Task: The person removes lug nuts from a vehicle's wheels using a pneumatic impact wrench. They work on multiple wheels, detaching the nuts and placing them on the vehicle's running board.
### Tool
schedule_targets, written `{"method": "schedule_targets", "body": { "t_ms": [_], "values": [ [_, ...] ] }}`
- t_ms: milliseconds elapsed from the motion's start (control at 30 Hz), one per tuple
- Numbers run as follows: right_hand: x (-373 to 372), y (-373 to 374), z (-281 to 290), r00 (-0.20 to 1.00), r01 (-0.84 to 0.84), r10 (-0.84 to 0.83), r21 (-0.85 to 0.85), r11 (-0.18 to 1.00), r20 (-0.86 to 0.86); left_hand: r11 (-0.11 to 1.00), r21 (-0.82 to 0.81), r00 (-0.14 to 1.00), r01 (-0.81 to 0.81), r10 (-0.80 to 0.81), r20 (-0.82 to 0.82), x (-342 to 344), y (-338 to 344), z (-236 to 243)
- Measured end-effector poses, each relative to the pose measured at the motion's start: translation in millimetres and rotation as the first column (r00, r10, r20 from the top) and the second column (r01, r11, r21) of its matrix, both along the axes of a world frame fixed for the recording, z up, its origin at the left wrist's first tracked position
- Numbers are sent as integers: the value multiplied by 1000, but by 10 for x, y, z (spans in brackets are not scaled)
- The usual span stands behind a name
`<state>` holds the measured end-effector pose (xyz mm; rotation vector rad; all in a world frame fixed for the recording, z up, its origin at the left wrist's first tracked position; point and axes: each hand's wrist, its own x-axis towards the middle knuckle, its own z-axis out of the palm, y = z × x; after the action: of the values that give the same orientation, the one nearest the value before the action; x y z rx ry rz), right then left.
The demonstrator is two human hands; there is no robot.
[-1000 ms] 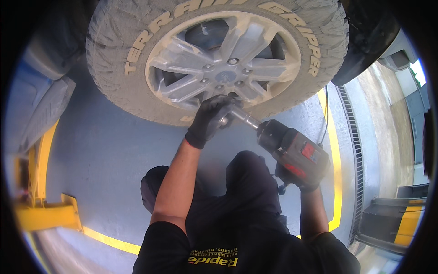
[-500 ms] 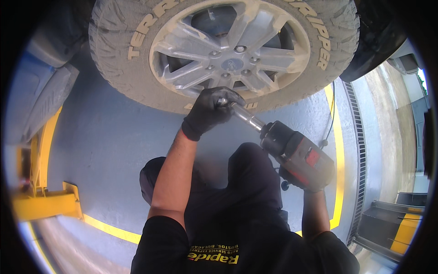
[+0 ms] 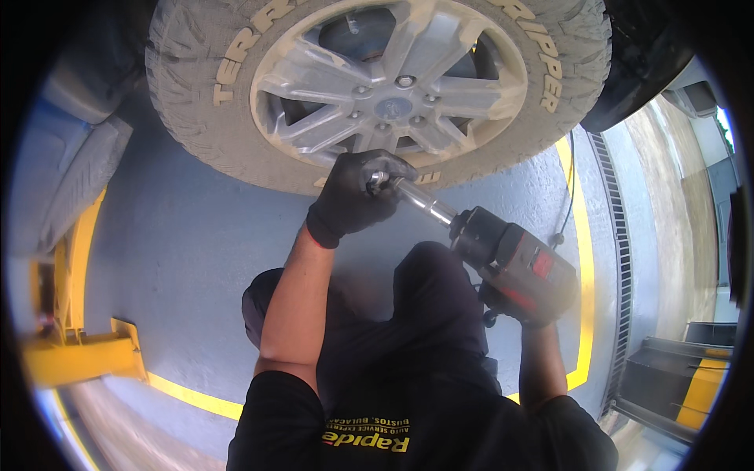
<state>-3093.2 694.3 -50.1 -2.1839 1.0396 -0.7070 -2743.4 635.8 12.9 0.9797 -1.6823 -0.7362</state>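
Seen from above, a person crouches on a grey floor [image 3: 181,259] in front of a large wheel [image 3: 377,86] on a vehicle, its silver rim [image 3: 393,82] dusty and its knobby tyre filling the top of the view. The left hand [image 3: 357,196], in a black glove, is closed around the front end of a shiny socket extension [image 3: 420,200], just below the lower edge of the rim; the fingers wrap the metal, so the socket tip itself is hidden and it cannot be told whether it sits on a nut. The extension runs back and down to the right into a black and red impact wrench [image 3: 514,263], held over the person's right knee. The right hand [image 3: 514,306] is under the wrench body, gripping its handle; only a dark glimpse of it shows, and the trigger finger cannot be seen. Several lug nuts [image 3: 404,81] ring the hub near the rim's centre, well above the socket tip. A thin hose [image 3: 567,196] trails from near the wrench toward the vehicle. Yellow floor lines [image 3: 585,259] border the bay, a yellow lift arm [image 3: 78,353] lies at lower left, and a drain grate [image 3: 620,259] runs along the right. The step in hand appears to be steering the socket toward a lug nut. The next move likely calls for lifting the tip to a nut, lining it up squarely, and keeping the left hand steady while the wrench runs.
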Motion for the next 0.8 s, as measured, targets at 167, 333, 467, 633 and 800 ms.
{"method": "schedule_targets", "body": {
  "t_ms": [167, 333, 467, 633, 800],
  "values": [
    [20, -21, 75, 930, -110, 46, 157, 981, 364, 950, 282, 985, 132, -93, -147, 19, -6, -45],
    [26, -54, 57, 991, -73, 84, -109, 991, 103, 990, 93, 991, 105, -96, -98, -18, -26, -59],
    [-8, -47, 60, 998, -38, 46, -187, 982, 41, 843, 431, 890, 321, -112, -443, -34, 10, 32],
    [-95, -90, 47, 975, -24, -1, 111, 993, 223, 797, 438, 788, 415, -75, -611, -87, 18, -9],
    [-237, 70, -25, 945, -12, -195, 628, 778, 261, 991, 100, 995, 93, -96, 26, -108, 77, 26]
  ]
}}
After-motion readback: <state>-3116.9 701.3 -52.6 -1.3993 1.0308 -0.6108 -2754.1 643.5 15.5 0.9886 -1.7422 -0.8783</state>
